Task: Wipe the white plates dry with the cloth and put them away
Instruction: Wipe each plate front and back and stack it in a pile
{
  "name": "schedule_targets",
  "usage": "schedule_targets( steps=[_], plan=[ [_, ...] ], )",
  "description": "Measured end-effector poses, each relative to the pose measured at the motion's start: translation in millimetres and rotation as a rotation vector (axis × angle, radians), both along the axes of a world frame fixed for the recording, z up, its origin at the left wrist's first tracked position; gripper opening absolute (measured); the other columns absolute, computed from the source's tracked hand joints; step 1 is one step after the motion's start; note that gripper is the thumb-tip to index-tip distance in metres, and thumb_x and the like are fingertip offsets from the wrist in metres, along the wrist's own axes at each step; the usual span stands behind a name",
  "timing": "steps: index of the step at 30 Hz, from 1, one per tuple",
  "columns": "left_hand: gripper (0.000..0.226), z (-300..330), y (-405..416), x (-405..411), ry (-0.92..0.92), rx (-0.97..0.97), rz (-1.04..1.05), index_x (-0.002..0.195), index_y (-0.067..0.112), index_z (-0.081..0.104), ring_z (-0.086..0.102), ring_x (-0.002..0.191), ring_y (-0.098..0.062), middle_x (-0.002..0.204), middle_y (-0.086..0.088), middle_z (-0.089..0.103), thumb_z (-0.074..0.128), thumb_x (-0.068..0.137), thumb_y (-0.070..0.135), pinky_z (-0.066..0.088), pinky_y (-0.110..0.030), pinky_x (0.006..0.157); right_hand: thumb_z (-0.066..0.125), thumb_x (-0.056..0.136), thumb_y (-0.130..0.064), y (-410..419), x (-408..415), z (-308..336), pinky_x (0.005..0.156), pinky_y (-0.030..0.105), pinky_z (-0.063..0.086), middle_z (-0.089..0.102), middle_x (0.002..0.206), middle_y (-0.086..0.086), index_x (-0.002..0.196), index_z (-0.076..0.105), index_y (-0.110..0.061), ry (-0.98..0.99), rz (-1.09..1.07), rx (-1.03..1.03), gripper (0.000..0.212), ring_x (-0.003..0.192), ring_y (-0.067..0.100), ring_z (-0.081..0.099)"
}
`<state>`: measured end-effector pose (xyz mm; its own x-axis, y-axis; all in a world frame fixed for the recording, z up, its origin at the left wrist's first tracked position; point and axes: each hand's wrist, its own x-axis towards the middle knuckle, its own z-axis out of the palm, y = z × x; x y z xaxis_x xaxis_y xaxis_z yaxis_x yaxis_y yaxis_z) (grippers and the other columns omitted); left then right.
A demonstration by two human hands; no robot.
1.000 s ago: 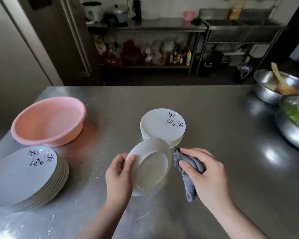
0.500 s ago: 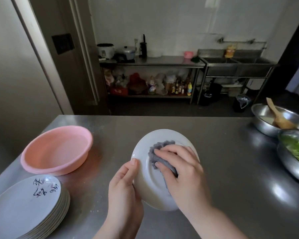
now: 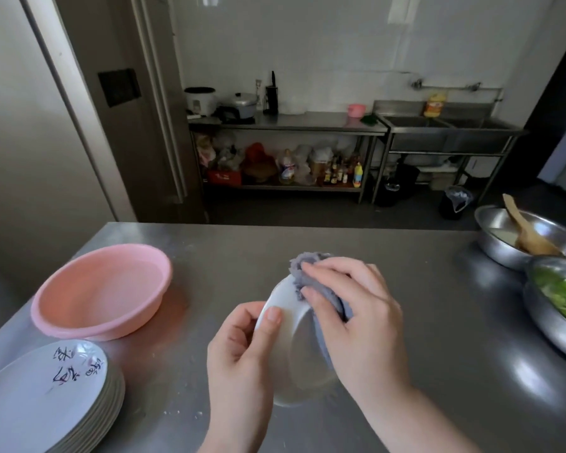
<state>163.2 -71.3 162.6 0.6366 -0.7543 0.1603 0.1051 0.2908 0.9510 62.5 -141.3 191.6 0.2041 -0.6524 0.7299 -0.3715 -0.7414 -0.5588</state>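
Above steel table (image 3: 406, 322): one plate (image 3: 294, 338), one cloth (image 3: 303, 271), two hands.

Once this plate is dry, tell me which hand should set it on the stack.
Left. The left hand already grips the plate by its rim, and the stack lies on its side. The right hand holds the cloth.
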Motion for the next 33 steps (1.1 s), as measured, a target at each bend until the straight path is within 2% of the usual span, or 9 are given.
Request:
schedule_targets(
  steps=[3, 7, 13, 17, 23, 25, 28, 31, 33],
  plan=[
    [0.014, 4.3, 0.5, 2.5, -0.088, -0.022, 0.010, 0.079, 0.019, 0.072, 0.059, 0.064, -0.010, 0.070, -0.005, 0.070, 0.063, 0.079, 0.030, 0.047, -0.019, 0.059, 0.071, 0.079, -0.009, 7.5, 0.5, -1.5, 0.087, 0.018, 0.044, 0.064, 0.100, -0.008, 0.101, 0.076, -0.018, 0.075, 0.118, -0.064, 0.024, 0.096, 0.009, 0.055],
    [0.014, 10.3, 3.3, 4.1, -0.099, -0.036, 0.003, 0.077, 0.017, 0.070, 0.059, 0.060, -0.009, 0.068, -0.002, 0.069, 0.063, 0.079, 0.029, 0.045, -0.015, 0.054, 0.074, 0.079, -0.003, -11.9, -8.1, 10.4, 0.086, 0.014, 0.043, 0.065, 0.098, -0.010, 0.099, 0.076, -0.019, -0.048, 0.044, 0.100, 0.026, 0.097, 0.013, 0.060],
    [0.018, 16.7, 5.1, 9.7, -0.116, -0.041, -0.045, 0.081, 0.018, 0.072, 0.061, 0.069, -0.015, 0.076, -0.009, 0.072, 0.068, 0.079, 0.035, 0.047, -0.027, 0.065, 0.071, 0.080, -0.011, 7.7, 0.7, 13.4, 0.085, 0.020, 0.045, 0.064, 0.098, -0.007, 0.100, 0.076, -0.018, 0.079, 0.188, -0.089, 0.022, 0.093, 0.009, 0.054],
    [0.016, 19.9, 0.0, 20.5, 0.066, -0.021, 0.004, 0.070, 0.016, 0.067, 0.053, 0.057, -0.013, 0.065, -0.003, 0.063, 0.064, 0.078, 0.030, 0.044, -0.021, 0.051, 0.071, 0.082, -0.008, -22.7, -8.7, 26.7, 0.087, 0.010, 0.042, 0.064, 0.101, -0.014, 0.102, 0.074, -0.025, -0.018, 0.137, 0.154, 0.027, 0.098, 0.001, 0.058],
    [0.037, 23.5, -10.8, 40.0, 0.446, -0.051, 0.066, 0.062, 0.023, 0.076, 0.068, 0.067, -0.003, 0.075, 0.010, 0.072, 0.058, 0.095, 0.022, 0.054, -0.022, 0.058, 0.069, 0.082, 0.001, -40.9, -24.7, 0.6, 0.083, 0.011, 0.045, 0.066, 0.097, -0.015, 0.093, 0.072, -0.029, -0.138, 0.095, 0.347, 0.032, 0.094, -0.001, 0.061],
    [0.040, 25.5, -15.4, 38.6, 0.611, -0.051, 0.088, 0.066, 0.023, 0.079, 0.072, 0.069, -0.005, 0.078, 0.008, 0.076, 0.055, 0.097, 0.024, 0.056, -0.024, 0.053, 0.071, 0.080, 0.000, -26.2, -20.0, -21.1, 0.083, 0.012, 0.045, 0.065, 0.098, -0.016, 0.095, 0.075, -0.025, -0.166, 0.056, 0.302, 0.029, 0.095, 0.003, 0.062],
    [0.031, 28.6, -21.2, 32.5, 0.767, -0.042, 0.061, 0.091, 0.010, 0.073, 0.073, 0.068, -0.015, 0.078, -0.003, 0.076, 0.051, 0.099, 0.030, 0.056, -0.029, 0.051, 0.071, 0.078, -0.009, 0.3, -5.0, -45.4, 0.087, 0.013, 0.043, 0.063, 0.102, -0.014, 0.100, 0.076, -0.020, -0.144, 0.042, 0.136, 0.025, 0.100, 0.008, 0.061],
    [0.055, 33.6, -21.1, 22.7, 0.914, 0.031, -0.083, 0.101, -0.009, 0.063, 0.073, 0.066, -0.031, 0.079, -0.022, 0.073, 0.047, 0.098, 0.044, 0.056, -0.034, 0.046, 0.070, 0.078, -0.005, 15.9, 14.0, -48.5, 0.088, 0.019, 0.045, 0.063, 0.101, -0.009, 0.102, 0.075, -0.017, -0.015, 0.098, -0.065, 0.027, 0.096, 0.011, 0.058],
    [0.071, 35.0, -19.6, 18.4, 1.006, 0.085, -0.162, 0.106, -0.016, 0.060, 0.073, 0.076, -0.035, 0.092, -0.028, 0.070, 0.050, 0.094, 0.053, 0.058, -0.032, 0.052, 0.065, 0.083, -0.004, 20.6, 24.9, -41.4, 0.081, 0.026, 0.049, 0.063, 0.099, -0.005, 0.102, 0.075, -0.016, 0.093, 0.166, -0.143, 0.024, 0.091, 0.015, 0.057]
  ],
)
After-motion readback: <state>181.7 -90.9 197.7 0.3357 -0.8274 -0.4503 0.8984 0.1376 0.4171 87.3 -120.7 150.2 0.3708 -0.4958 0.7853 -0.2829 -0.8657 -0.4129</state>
